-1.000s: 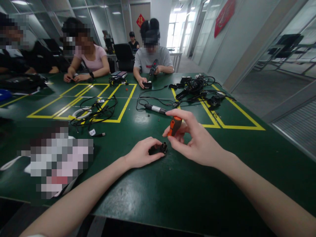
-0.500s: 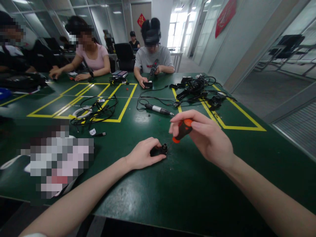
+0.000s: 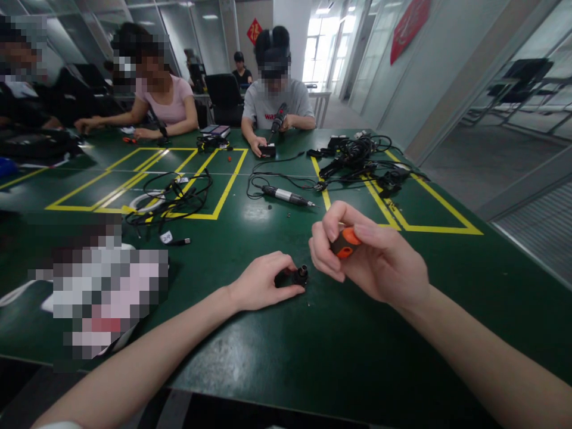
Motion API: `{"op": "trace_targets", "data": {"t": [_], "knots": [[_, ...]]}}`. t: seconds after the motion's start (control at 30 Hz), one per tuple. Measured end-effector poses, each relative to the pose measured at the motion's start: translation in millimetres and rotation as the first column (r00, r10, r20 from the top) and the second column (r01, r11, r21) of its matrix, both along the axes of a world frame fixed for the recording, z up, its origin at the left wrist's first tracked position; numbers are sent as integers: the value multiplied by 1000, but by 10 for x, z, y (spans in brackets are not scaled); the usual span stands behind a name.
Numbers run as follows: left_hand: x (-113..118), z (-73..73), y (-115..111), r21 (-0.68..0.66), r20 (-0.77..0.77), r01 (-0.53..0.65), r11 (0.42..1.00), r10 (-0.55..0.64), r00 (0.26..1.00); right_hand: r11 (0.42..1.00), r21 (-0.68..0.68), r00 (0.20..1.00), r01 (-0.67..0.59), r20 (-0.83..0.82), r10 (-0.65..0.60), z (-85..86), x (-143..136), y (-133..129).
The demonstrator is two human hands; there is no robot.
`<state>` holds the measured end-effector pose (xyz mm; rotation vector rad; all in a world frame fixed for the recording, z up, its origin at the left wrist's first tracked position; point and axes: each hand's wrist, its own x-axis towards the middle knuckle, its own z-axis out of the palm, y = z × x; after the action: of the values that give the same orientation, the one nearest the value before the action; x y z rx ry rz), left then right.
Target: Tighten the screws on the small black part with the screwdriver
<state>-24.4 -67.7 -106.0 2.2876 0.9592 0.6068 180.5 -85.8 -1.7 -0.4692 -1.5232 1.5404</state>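
Observation:
On the green tabletop (image 3: 241, 351), my left hand (image 3: 261, 281) pinches a small black part with a round metallic top (image 3: 302, 273) between thumb and fingers. The part's exact kind is unclear. My right hand (image 3: 379, 259), raised just right of it, is closed around the stubby dark grey and orange handle of a screwdriver (image 3: 347, 243). Its shaft cannot be made out behind the fingers. Beyond both hands lies a black and silver pen-shaped electric screwdriver (image 3: 287, 196) with a cord.
Tangled black cables (image 3: 353, 158) lie at the far right, and a looped cable bundle (image 3: 179, 193) lies left of centre. Yellow tape (image 3: 230, 187) marks rectangles. A blurred-out pale object (image 3: 116, 298) is at the near left. Across the table a person (image 3: 279, 101) holds a power tool.
My right hand has drawn slightly right and down, its fingers curling further round the screwdriver handle, which has turned in the grip. My left hand and the black part have shifted slightly right.

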Motion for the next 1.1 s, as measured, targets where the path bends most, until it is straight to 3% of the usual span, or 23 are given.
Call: {"op": "trace_targets", "data": {"t": [0.1, 0.37, 0.57, 0.77, 0.93, 1.1], "knots": [[4, 1, -4, -3, 0, 5, 1000, -5, 1000, 999, 34, 1000, -10, 6, 10, 11, 6, 5], [20, -10, -13, 9, 13, 6, 1000, -6, 1000, 995, -82, 990, -56, -134, 45, -33, 40, 26], [21, 0, -19, 9, -4, 1, 1000, -1, 1000, 996, -9, 984, -92, -156, 90, -53, 45, 88], [16, -15, -7, 28, 22, 13, 1000, -14, 1000, 988, -53, 971, -147, -200, 133, -71, 69, 69], [8, -11, -2, 26, 51, 16, 1000, -18, 999, 995, -86, 981, -56, -191, 38, -69, 32, 61], [-3, -2, 11, 4, 55, 19, 1000, -19, 998, 1000, 1, 991, 3, -135, -3, -38, 1, 71]]}}
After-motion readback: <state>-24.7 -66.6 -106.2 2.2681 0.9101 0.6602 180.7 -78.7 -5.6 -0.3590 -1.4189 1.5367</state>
